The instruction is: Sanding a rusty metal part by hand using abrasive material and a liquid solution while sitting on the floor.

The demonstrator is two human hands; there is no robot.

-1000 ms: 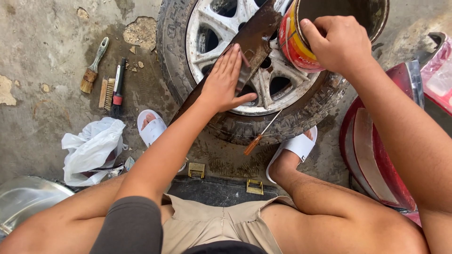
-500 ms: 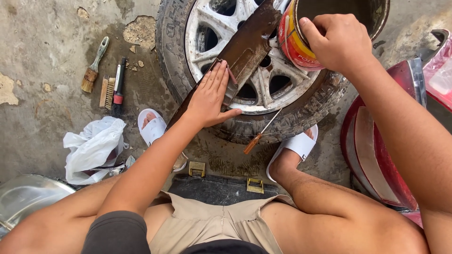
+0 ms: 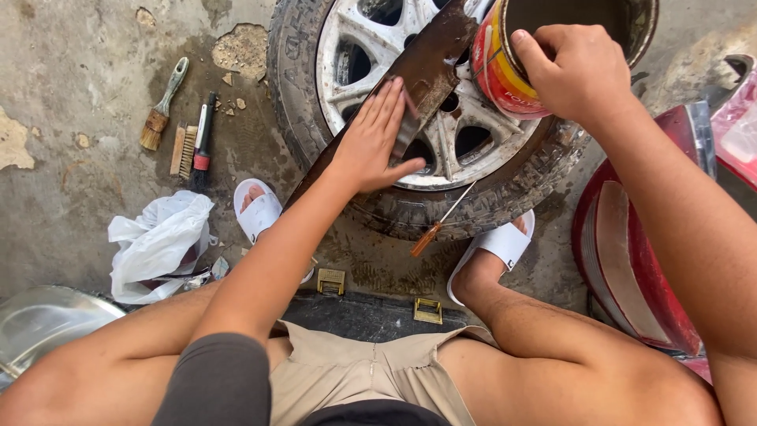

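Lying flat on the concrete floor [image 3: 79, 189] between the seated person's bare legs, a dirty tyre [image 3: 481, 207] with a silver alloy rim [image 3: 355, 79] took up the middle of the view. A long, dark, rusty-looking strip [image 3: 430, 63] ran slantwise across the rim, from its upper right down to its lower left edge. The left hand [image 3: 377, 142] lay open on it, palm down and fingers stretched out together, pressing flat on the lower half of the strip. The right hand [image 3: 579, 71] was closed over the near rim of a red and yellow tin can [image 3: 505, 75], fingers hooked inside the lip; the can sat at the top right of the wheel, just touching the upper end of the strip, and its inside looked dark.

An orange-handled screwdriver [image 3: 440, 225] leaned on the near side of the tyre, beside the right foot in a white sandal [image 3: 505, 241]. The left foot wore another white sandal [image 3: 259, 209]. Well to the left on the floor lay a paintbrush [image 3: 162, 106], a small wire brush [image 3: 183, 150] and a dark tool with a red band [image 3: 202, 146], the last two side by side. A crumpled white plastic bag [image 3: 158, 241] sat near the left knee, and a red car part [image 3: 631, 252] lay on the right.
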